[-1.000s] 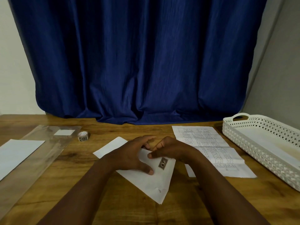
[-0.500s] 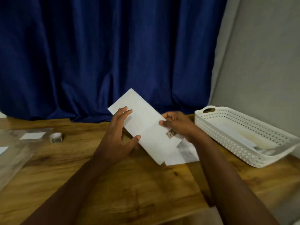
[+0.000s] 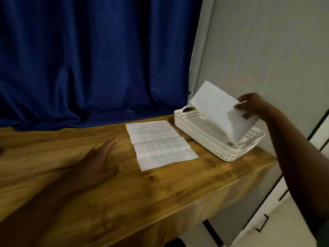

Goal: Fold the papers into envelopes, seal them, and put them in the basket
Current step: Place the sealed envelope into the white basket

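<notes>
Since 0.5 s ago the envelope (image 3: 222, 111) has gone from in front of the chest, held w/ both hands, over to the basket (image 3: 204, 139); left hand has let go and dropped to the table. Now the right hand (image 3: 252, 105) pinches the envelope's upper right edge, thumb on the near face, holding it tilted above the basket, lower corner dipping inside the rim. Small dark sticker (image 3: 246, 116) shows on the flap nr the fingers. Left hand (image 3: 99, 161) lies flat on the wooden table (image 3: 124, 202), fingers straight & spread, holding nothing. A creased printed sheet (image 3: 158, 143) lies on the table btwn left hand and basket, just beside the basket. Blue curtain (image 3: 89, 59) behind.
</notes>
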{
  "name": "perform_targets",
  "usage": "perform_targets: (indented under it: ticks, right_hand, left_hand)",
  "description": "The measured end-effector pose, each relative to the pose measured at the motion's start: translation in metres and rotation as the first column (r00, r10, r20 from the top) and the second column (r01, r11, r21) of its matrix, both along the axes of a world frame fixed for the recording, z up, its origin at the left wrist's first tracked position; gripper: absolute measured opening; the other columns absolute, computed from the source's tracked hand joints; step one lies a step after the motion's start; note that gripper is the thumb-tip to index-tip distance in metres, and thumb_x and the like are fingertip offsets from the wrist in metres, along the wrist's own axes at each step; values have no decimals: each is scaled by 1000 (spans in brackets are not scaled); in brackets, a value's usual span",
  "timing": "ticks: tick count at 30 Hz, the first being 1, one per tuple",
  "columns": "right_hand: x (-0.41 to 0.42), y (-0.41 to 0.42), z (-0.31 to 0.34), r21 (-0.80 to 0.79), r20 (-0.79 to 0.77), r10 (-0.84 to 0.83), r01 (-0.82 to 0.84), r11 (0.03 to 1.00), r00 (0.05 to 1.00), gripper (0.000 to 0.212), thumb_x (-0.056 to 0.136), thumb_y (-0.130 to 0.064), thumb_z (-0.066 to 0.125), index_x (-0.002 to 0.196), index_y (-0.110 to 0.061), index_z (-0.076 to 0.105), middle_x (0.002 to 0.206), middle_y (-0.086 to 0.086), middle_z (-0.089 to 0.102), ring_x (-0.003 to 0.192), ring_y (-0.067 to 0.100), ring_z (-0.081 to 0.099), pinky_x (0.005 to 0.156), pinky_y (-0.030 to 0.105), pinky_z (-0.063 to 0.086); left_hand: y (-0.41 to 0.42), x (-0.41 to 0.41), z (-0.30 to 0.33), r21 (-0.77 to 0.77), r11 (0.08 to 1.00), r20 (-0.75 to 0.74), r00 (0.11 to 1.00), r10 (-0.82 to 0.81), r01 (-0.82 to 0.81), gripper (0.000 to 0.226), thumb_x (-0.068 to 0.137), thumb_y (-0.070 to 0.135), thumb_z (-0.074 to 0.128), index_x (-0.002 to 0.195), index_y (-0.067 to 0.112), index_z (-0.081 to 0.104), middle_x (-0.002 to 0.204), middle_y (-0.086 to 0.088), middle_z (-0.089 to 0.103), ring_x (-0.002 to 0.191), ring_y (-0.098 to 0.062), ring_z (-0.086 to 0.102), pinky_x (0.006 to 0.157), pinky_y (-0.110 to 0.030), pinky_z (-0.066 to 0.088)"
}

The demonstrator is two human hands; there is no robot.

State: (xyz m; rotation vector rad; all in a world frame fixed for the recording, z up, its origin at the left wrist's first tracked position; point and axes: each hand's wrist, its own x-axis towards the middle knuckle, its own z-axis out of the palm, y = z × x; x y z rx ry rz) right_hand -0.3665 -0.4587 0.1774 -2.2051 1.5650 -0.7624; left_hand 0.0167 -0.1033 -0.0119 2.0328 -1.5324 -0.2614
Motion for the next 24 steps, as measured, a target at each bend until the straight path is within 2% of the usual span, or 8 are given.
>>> perform_targets:
  ticks: [3,5,9,14,16,20,24]
  right_hand:
    - [-3,-20,-21,95,-236,56,-34,995,970,33,93,-18,69,123,-4,69,119,21,68,97,35,66,89,37,52]
    - [0,-28,-38,170,-294,99,-50,984,951,36,93,-27,69,124,-9,69,121,17,67,107,34,66,96,39,51]
    - [9,-43,-63,230,-377,142,-57,972,915,41,92,-43,67,118,-11,70,112,12,66,95,28,67,83,34,53]
    - [15,-50,-74,303,-259,86,-4,953,962,43,83,-37,80,108,-3,69,101,18,72,85,33,71,75,39,58]
    - [17,-47,-70,329,-232,75,5,944,970,36,87,-29,76,108,-1,70,104,18,73,77,29,68,71,35,54]
    - [28,-33,-49,140,-155,80,-58,988,985,26,89,-25,73,104,-3,74,97,24,73,71,27,61,58,28,48]
    - [60,7,-29,43,-45,269,-267,963,962,20,91,-23,70,106,-10,75,104,18,73,75,21,61,61,29,49]
  left_hand:
    - [-1,0,1,40,999,29,999,25,-26,98,85,63,69,159,46,6,160,14,38,145,-18,34,118,-45,35]
    - [-1,2,0,54,998,32,999,28,-30,98,81,70,66,158,48,10,159,15,39,145,-16,34,118,-44,36]
    - [-1,5,2,60,998,40,999,10,-12,99,66,86,51,153,52,18,155,18,41,143,-11,37,119,-45,36]
    - [-1,10,0,99,995,82,997,11,-19,98,67,90,45,154,50,24,158,16,37,145,-14,35,118,-51,36]
    - [-1,8,2,110,994,95,995,15,-25,97,67,89,44,154,49,26,159,15,35,145,-14,35,119,-50,35]
    - [0,4,5,101,995,118,993,5,-17,98,67,89,41,155,47,27,160,13,36,144,-13,35,120,-48,33]
    - [0,-2,8,89,996,112,994,4,-14,98,69,85,47,155,49,17,157,14,39,144,-11,34,121,-42,28]
